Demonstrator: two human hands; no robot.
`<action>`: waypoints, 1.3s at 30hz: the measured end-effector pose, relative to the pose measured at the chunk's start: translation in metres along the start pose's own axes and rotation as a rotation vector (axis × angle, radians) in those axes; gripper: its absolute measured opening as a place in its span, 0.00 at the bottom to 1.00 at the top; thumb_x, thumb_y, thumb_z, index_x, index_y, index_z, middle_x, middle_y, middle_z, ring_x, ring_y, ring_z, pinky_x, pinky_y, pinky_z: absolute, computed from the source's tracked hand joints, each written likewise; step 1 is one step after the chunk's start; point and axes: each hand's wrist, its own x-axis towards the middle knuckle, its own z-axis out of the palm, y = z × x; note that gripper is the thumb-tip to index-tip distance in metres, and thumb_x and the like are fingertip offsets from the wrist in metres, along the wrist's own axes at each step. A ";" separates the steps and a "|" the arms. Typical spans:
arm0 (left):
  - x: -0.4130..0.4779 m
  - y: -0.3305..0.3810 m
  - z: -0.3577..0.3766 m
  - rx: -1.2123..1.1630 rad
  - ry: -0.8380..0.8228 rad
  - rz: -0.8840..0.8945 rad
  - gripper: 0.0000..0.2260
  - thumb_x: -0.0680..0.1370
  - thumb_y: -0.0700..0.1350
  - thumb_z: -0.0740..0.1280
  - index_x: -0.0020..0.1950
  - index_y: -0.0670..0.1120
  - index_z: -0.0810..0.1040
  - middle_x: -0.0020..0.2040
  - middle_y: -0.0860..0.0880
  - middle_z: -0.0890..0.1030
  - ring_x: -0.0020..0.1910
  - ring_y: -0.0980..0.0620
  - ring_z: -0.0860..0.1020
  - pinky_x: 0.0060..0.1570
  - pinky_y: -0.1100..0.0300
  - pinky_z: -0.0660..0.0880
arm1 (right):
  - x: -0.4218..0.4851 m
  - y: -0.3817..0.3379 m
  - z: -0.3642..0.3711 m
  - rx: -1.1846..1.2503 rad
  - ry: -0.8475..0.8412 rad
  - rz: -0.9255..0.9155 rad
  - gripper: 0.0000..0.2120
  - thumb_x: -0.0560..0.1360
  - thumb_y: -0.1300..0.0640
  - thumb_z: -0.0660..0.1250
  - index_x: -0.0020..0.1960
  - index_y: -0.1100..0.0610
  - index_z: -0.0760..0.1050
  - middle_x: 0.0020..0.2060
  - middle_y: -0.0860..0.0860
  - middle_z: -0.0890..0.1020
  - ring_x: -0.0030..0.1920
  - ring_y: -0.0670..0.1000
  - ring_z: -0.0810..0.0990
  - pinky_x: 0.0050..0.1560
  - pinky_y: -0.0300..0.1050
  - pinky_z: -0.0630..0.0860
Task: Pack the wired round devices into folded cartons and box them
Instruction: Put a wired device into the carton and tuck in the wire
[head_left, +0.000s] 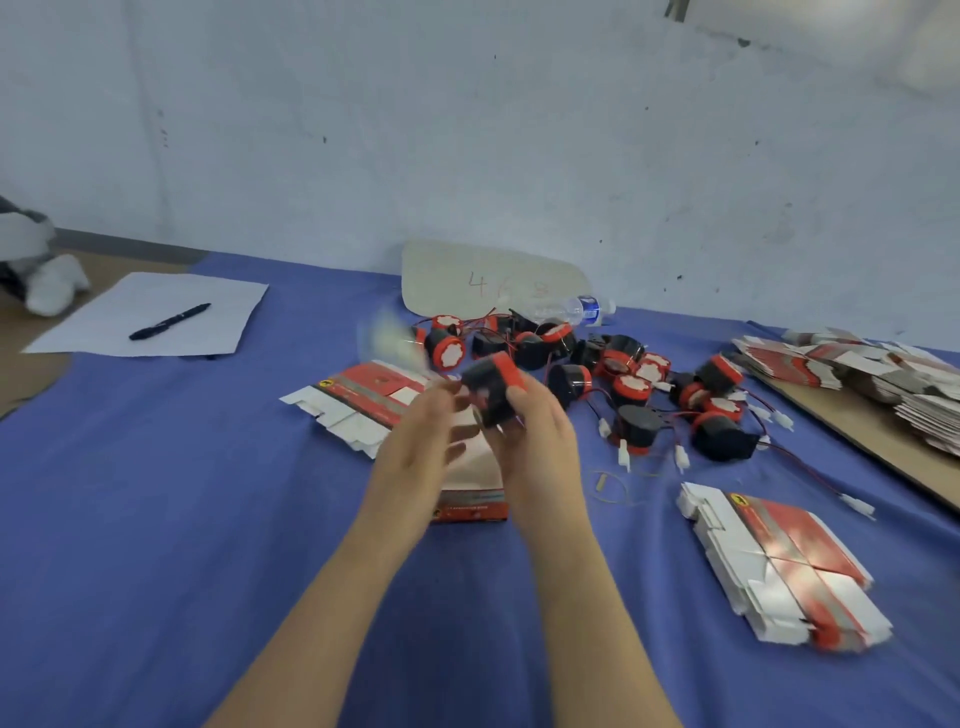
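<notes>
Packing wkshp — flat carton stacks (789, 561), device pile (631, 387), blue-cloth bench (156, 467)

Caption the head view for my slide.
Right grip holds a black-and-red round plastic device above a red cardboard carton; left grip blurred alongside.

Head camera looks forward and down, close over the table (156, 519).

The right hand (540, 441) is gripping a black-and-red round device (491, 389), the left hand (421, 447) is holding blurred fingertips (451, 397) against its left side, an opened carton (470, 506) is standing just below the fingers, and more devices (623, 374) are lying beyond them.
</notes>
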 end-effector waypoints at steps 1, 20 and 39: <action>0.000 0.004 -0.003 -0.105 0.020 -0.107 0.20 0.79 0.60 0.54 0.53 0.50 0.79 0.46 0.52 0.85 0.41 0.54 0.84 0.36 0.65 0.78 | 0.000 0.001 -0.003 0.043 -0.046 0.003 0.12 0.78 0.64 0.58 0.54 0.61 0.80 0.47 0.55 0.83 0.50 0.52 0.80 0.49 0.42 0.78; 0.007 -0.012 -0.018 0.080 0.256 0.143 0.21 0.70 0.47 0.75 0.54 0.59 0.68 0.53 0.59 0.78 0.51 0.63 0.79 0.47 0.69 0.76 | -0.003 -0.037 -0.025 -0.608 0.221 -0.408 0.09 0.79 0.61 0.61 0.51 0.55 0.80 0.41 0.43 0.82 0.41 0.36 0.79 0.44 0.27 0.73; 0.009 -0.035 -0.040 0.930 -0.132 -0.203 0.57 0.62 0.65 0.75 0.73 0.60 0.34 0.59 0.57 0.77 0.56 0.50 0.76 0.56 0.52 0.74 | 0.003 -0.005 -0.001 -1.445 -0.270 -0.072 0.26 0.70 0.49 0.72 0.66 0.52 0.71 0.57 0.52 0.75 0.58 0.55 0.74 0.53 0.46 0.72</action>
